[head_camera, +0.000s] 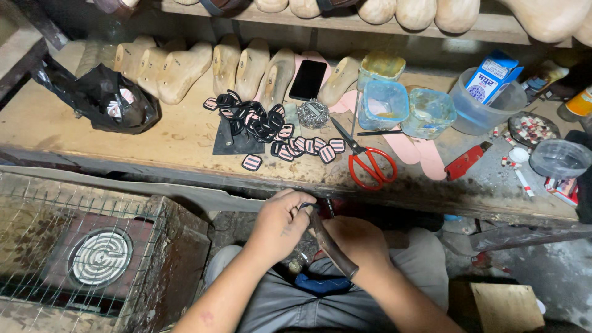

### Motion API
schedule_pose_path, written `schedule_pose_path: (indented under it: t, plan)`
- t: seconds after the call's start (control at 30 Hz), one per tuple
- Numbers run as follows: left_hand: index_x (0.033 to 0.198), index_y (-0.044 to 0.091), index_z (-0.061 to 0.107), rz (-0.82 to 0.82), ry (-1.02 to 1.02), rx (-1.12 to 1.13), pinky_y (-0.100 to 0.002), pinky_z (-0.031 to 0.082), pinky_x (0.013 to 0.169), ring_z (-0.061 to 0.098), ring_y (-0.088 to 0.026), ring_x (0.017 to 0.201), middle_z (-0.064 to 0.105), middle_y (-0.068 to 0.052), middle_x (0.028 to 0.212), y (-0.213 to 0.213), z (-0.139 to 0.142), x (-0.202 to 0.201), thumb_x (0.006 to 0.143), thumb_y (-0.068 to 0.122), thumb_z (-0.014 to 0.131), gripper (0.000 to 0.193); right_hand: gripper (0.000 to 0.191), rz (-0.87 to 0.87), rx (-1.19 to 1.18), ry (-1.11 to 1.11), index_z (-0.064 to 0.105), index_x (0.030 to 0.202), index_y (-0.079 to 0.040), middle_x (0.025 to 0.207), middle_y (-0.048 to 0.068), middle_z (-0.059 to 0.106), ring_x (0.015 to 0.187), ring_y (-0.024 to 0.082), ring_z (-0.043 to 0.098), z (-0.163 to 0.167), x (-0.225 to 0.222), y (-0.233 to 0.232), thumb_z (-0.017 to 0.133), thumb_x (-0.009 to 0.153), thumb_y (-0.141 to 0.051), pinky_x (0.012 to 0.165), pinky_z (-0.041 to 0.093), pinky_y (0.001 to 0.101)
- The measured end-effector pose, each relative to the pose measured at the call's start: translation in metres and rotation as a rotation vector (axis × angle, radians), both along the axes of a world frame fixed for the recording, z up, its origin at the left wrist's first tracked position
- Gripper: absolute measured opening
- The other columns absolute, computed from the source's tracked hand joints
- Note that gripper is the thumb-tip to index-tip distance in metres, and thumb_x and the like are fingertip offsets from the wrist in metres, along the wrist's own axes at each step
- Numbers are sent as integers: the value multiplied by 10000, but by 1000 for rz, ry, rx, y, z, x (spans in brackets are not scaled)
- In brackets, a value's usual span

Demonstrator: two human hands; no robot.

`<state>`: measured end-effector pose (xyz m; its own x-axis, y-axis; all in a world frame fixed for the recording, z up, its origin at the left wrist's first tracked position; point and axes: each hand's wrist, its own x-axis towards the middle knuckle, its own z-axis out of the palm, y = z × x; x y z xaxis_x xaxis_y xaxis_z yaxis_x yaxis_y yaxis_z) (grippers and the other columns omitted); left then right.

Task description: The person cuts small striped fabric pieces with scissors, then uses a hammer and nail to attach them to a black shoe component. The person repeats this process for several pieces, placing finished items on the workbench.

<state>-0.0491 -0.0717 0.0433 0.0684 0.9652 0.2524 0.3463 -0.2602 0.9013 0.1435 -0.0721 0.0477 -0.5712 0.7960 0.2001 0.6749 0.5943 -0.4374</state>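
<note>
Below, both hands [280, 225] on a dark, worn wooden-handled tool [330, 243].

The hands [320, 231] hide the small piece they pinch; the top edge cuts off the upper shoe lasts [413, 12].

A small shoemaker's workshop, cramped and hand-run.

Beyond the fingers [290, 206] runs a worn wooden bench [185, 145] with a row of wooden shoe lasts [185, 68] at its back and more on the shelf [493, 28] above. Just ahead of the fingertips lie black-and-pink strap pieces [271, 126], red-handled scissors [369, 161], pink insoles [413, 148] and plastic tubs [383, 102]. To the left of the hands sits a coil heater [98, 256] under wire mesh.
</note>
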Motion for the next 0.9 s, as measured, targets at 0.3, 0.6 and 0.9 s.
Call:
schedule_pose_path:
  t: [0.3,0.6,0.9]
  plan:
    - [1130,27,713,42,-218,-107,-293,539,694,640,-179,747,591,-80,938,0,-12,0,916,-14,561,265,337,-63,-233,-32,712,775,-121,737,120,678,754,351,680,13,-3,2,620,921,-411,661,510,471]
    - [1143,27,703,-30,18,119,-315,525,811,633,-245,887,614,-119,949,-12,-3,4,902,-61,527,310,248,-41,-78,-33,694,806,-116,771,139,684,774,383,673,7,-3,6,596,888,-329,674,514,501]
    - [1149,18,683,97,-117,-143,-305,529,699,630,-225,747,652,-106,835,13,-32,0,904,2,565,273,328,10,-157,-65,654,740,-98,725,141,663,736,392,665,8,-9,0,616,893,-385,633,506,516]
